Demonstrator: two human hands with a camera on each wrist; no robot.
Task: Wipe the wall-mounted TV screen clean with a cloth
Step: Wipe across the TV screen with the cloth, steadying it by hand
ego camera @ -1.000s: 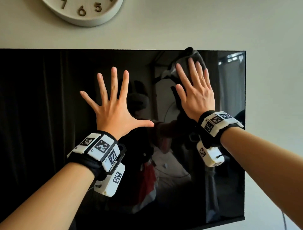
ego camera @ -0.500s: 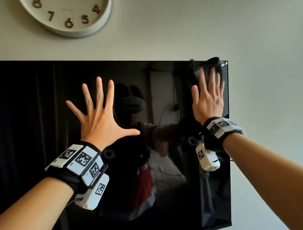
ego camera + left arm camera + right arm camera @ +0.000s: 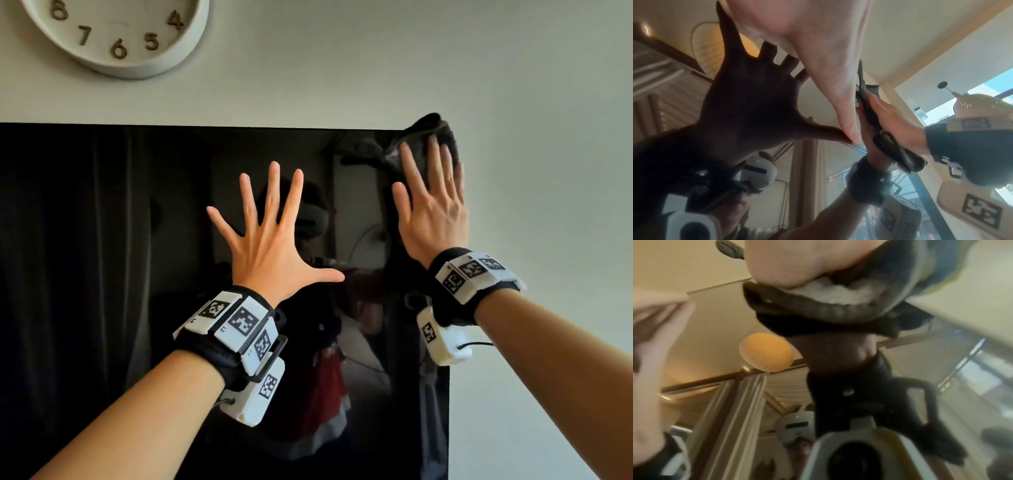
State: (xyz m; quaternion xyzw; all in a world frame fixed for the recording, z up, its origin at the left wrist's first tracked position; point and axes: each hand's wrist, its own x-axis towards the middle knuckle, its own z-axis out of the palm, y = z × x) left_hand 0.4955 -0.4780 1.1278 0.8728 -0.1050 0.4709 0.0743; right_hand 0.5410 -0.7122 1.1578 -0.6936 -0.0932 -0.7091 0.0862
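Observation:
The black wall-mounted TV screen (image 3: 102, 274) fills the head view. My left hand (image 3: 270, 233) lies flat on the glass near the middle, fingers spread wide and holding nothing. My right hand (image 3: 431, 202) presses a dark grey cloth (image 3: 431, 128) against the screen's upper right corner with straight fingers. The cloth bulges a little above the top edge. In the left wrist view the cloth (image 3: 890, 146) is sandwiched between my right hand (image 3: 894, 116) and the glass. The right wrist view shows the cloth (image 3: 838, 309) bunched under my palm (image 3: 793, 264).
A round white wall clock (image 3: 116, 34) hangs above the TV at the upper left. Bare pale wall (image 3: 548, 137) lies to the right of the screen and above it. The glass mirrors the room and the person.
My right hand has slid the cloth rightward and up to the screen's top right corner. My left hand, still spread, now sits closer to the right hand.

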